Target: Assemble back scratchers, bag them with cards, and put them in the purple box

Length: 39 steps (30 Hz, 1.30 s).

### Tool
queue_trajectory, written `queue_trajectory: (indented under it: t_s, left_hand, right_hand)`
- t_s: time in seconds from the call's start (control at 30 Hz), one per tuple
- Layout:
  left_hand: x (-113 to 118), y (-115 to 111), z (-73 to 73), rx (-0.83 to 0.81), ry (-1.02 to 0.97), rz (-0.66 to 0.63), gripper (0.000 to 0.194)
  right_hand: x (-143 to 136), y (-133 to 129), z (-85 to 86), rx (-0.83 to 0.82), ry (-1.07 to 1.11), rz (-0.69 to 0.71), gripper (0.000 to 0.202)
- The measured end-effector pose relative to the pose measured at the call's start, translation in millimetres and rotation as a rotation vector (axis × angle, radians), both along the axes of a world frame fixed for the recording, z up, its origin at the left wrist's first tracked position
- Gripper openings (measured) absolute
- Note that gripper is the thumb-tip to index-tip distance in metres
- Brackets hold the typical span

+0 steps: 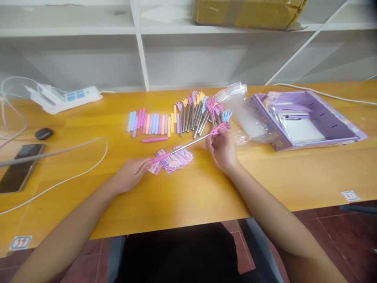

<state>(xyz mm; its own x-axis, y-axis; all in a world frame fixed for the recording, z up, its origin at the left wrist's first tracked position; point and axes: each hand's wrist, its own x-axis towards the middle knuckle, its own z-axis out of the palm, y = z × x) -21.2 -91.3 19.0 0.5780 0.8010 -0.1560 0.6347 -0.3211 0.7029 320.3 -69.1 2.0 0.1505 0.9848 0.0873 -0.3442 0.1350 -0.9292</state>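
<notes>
Stretching at a slant above the middle of a yellow wooden table, a pink hand-shaped scratcher with a thin metal rod is held at both ends. The person's left hand grips its pink handle, nearer the body; the right hand is curled around the base of its pink head. Below the rod, small printed cards lie overlapping. Beyond them is a row of pink, blue, purple and yellow tubes, with one pink tube lying crosswise in front. Just right of the row, more scratchers lie clustered, coloured heads pointing away from the person. Beside them are clear plastic bags, then a purple box. At far left are a white power strip and a dark phone.
</notes>
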Motion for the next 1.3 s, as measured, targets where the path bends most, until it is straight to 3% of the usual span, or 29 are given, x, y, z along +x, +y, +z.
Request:
queue_trajectory:
  t_s: [0.93, 1.3]
  left_hand:
    - [1, 0, -0.5, -0.014, 0.032, 0.0, 0.052]
    - [2, -1, 0.5, 0.023, 0.055, 0.007, 0.051]
  right_hand:
    - [-4, -5, -4.2, 0.075, -0.037, 0.075, 0.044]
    - [-16, -12, -5.1, 0.083, -0.099, 0.171, 0.041]
